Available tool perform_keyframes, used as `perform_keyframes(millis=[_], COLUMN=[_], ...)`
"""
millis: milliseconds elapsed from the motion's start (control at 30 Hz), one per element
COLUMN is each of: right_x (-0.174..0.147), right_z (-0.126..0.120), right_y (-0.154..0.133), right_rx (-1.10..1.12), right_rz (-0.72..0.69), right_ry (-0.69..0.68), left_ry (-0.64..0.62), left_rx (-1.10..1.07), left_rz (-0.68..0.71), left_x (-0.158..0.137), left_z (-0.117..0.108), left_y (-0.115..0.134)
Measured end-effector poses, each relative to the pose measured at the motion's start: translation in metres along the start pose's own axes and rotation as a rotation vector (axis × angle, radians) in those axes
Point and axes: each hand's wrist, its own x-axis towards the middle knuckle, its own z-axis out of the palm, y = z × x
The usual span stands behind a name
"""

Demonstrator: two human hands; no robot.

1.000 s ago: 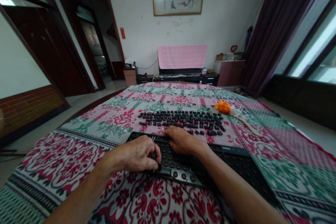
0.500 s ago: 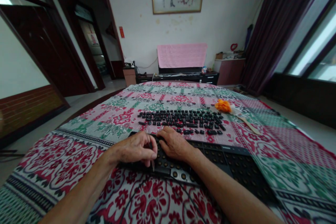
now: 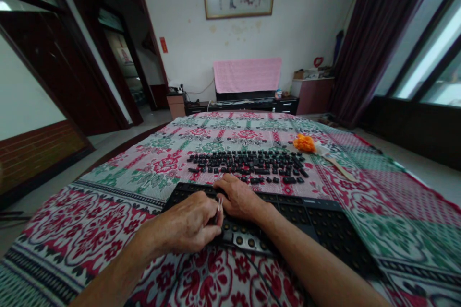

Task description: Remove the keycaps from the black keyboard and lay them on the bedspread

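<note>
A black keyboard (image 3: 288, 213) with its keycaps off lies across the near table, rows of bare round key seats showing. My left hand (image 3: 196, 220) is closed over its left part, pinching a slim silver tool that looks like tweezers (image 3: 219, 204); the fingers partly hide it. Bent over the keyboard's far edge, my right hand (image 3: 237, 196) grips it close beside the left hand; its fingertips are partly hidden. Beyond the hands, many loose black keycaps (image 3: 252, 160) are spread out in rough rows.
A patterned red, green and white cloth (image 3: 118, 216) covers the table. An orange flower-like bundle (image 3: 304, 143) lies at the right, beside a light wooden-handled item (image 3: 340, 169). The keyboard's cable (image 3: 257, 271) runs toward me.
My left hand has moved right and slightly forward over the keyboard, and the silver tool has turned from pointing down to pointing up. My right hand stays nearly in place.
</note>
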Motion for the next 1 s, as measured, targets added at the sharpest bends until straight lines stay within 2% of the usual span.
perform_keyframes(millis=[133,333,433,600,700,867,1000], right_x=[0.001,0.002,0.001,0.0,0.0,0.0,0.0], right_z=[0.0,-0.002,-0.004,-0.005,-0.004,-0.003,-0.002], right_y=[0.001,0.004,0.005,0.005,0.005,0.007,0.008], right_rx=[0.009,0.032,0.034,0.027,0.033,0.039,0.034], right_rz=[0.005,0.009,0.012,0.024,0.018,0.013,0.007], right_ry=[0.001,-0.008,-0.006,-0.02,-0.023,-0.011,-0.01], left_ry=[0.019,-0.039,-0.039,0.055,0.027,-0.019,-0.004], left_rx=[0.065,-0.056,-0.115,-0.017,0.059,0.183,0.128], left_rz=[-0.001,-0.062,-0.044,0.081,0.139,0.137,0.119], left_x=[-0.005,-0.005,-0.004,-0.008,-0.012,-0.015,-0.014], left_z=[0.0,0.0,0.002,0.006,0.01,0.019,0.014], left_y=[0.002,-0.006,-0.012,-0.016,-0.011,0.0,-0.003])
